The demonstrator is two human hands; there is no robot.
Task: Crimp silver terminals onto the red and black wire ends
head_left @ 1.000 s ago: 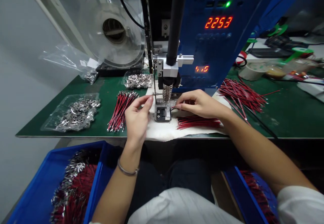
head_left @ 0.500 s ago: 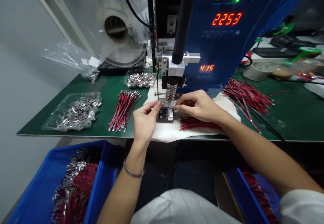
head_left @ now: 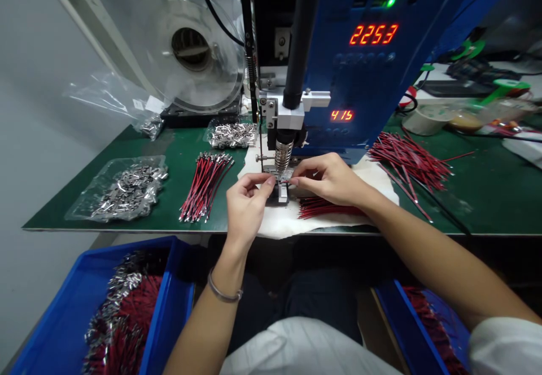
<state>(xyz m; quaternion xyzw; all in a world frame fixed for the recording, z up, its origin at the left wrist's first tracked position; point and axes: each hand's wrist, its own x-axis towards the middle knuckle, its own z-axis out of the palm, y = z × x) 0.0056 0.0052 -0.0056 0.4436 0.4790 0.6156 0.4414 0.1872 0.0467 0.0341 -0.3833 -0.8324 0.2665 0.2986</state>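
Observation:
My left hand (head_left: 248, 205) is closed in a pinch at the left of the machine's small metal fixture (head_left: 282, 193); whatever its fingertips hold is too small to name. From the right, my right hand (head_left: 328, 178) pinches a thin red wire (head_left: 289, 182), its end reaching into the fixture under the spring-wrapped press head (head_left: 283, 152). Below my right hand, a bundle of red wires (head_left: 322, 208) lies on a white cloth (head_left: 283, 225). Left of my left hand is a bundle of red and black wires with metal ends (head_left: 206, 186).
The blue machine (head_left: 355, 81) with red digits rises behind my hands. Bags of metal parts (head_left: 129, 188) (head_left: 232, 134) lie at the left. More red wires (head_left: 412, 160) are piled at the right. Blue bins (head_left: 169, 284) (head_left: 393, 307) with wires stand below the table edge.
My left hand has moved slightly right, closer to my right fingertips at the fixture. The whole view has shifted a little. My right hand keeps its pinch.

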